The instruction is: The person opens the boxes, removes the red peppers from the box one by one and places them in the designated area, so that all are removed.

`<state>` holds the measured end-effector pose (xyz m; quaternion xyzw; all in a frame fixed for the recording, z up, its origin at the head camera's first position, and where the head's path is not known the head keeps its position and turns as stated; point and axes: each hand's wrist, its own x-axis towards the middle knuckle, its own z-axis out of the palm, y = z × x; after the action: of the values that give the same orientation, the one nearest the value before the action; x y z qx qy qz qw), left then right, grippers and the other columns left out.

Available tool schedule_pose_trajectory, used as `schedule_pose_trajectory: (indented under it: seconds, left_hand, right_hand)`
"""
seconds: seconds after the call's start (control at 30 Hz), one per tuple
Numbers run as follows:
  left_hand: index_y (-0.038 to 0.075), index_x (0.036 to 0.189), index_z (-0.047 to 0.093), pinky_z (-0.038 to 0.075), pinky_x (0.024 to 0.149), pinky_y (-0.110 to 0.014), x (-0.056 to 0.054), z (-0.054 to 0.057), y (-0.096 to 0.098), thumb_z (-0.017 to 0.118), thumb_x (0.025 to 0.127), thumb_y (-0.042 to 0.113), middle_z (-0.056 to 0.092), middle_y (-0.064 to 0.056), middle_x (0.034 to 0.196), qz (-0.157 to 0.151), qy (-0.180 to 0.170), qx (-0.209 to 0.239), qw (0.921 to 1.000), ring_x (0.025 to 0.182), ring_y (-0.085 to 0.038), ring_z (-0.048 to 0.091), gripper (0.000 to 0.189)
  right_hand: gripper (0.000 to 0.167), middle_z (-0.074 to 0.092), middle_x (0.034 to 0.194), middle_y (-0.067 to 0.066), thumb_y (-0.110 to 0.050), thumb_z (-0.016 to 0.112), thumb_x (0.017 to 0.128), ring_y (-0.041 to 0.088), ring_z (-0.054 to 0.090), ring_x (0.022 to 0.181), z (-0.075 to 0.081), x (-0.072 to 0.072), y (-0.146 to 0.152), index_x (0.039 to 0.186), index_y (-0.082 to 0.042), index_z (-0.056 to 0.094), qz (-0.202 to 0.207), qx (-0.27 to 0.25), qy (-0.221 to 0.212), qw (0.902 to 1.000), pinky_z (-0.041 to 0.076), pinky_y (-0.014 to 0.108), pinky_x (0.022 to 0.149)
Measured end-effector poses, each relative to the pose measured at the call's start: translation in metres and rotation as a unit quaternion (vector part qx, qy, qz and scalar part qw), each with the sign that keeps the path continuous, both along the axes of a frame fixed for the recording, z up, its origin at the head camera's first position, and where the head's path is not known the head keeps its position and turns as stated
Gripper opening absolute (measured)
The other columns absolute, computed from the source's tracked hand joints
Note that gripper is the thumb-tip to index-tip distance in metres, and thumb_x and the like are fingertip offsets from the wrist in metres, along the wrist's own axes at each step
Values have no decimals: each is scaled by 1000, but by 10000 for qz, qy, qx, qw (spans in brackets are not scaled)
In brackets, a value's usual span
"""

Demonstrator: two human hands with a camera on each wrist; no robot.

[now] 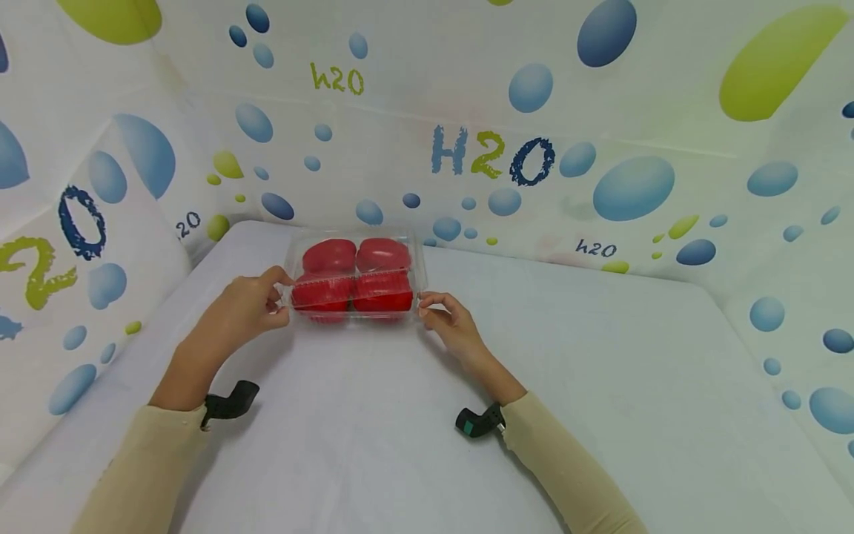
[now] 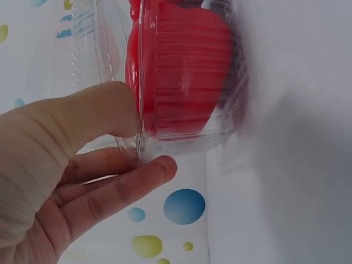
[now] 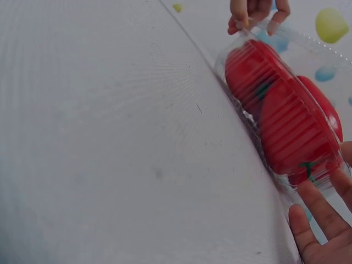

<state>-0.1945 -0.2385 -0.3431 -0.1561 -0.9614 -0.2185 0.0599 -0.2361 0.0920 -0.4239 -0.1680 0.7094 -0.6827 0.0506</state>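
A clear plastic clamshell container (image 1: 353,315) stands on the white table towards the back, with several glossy red tomato-like pieces (image 1: 383,293) inside. Its ribbed side and a red piece (image 2: 181,66) fill the middle of the left wrist view. Green stems (image 3: 309,169) show through the plastic in the right wrist view. My left hand (image 1: 243,308) pinches the container's left edge, thumb and fingers either side of the rim. At the opposite edge, my right hand (image 1: 454,326) grips the right corner between thumb and fingertips, its other fingers (image 3: 327,212) spread below.
White cloth (image 1: 567,371) covers the table. Behind it and at both sides rises a white backdrop (image 1: 400,111) printed with blue and green drops and H2O lettering. Each wrist carries a small black camera mount, such as the left mount (image 1: 232,400).
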Motion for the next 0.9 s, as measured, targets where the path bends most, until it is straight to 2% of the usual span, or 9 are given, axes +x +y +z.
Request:
schedule_pose_trajectory:
  seconds: [0.2,0.4,0.57,0.8,0.9]
  left_hand:
    - [-2,115,51,57,66,-41,-1,-1,4,67,80,4,66,-18,87,149,44,-86,9998,68,-22,60,39]
    - [-3,111,52,54,59,-36,-2,-3,9,69,76,4,64,-12,76,256,377,-332,9984,57,-17,54,40]
    - [-3,109,51,50,54,-31,-3,-4,11,71,75,5,62,-10,71,300,545,-508,9968,52,-15,50,41]
    - [-1,110,52,52,54,-34,0,0,7,72,76,5,65,-14,78,384,503,-683,9957,55,-18,53,40]
    - [1,113,52,54,59,-38,-1,2,6,71,77,7,67,-17,85,393,323,-631,9967,61,-21,58,41]
  right_hand:
    - [20,51,137,18,-2,57,96,26,59,113,-1,2,0,113,8,53,22,-42,2,10000,51,29,84]
    - [21,51,136,19,-2,57,96,27,59,113,0,2,1,113,8,52,37,-29,79,10000,51,28,84]
    - [21,51,132,19,-1,57,95,22,60,108,0,1,1,114,8,53,-7,-2,91,10000,50,26,83]
    - [22,51,133,19,-2,57,96,33,59,111,0,0,0,116,8,53,37,-36,42,10000,49,25,83]
    - [22,51,135,20,-2,56,97,32,59,112,1,1,1,116,7,53,18,2,65,10000,49,25,83]
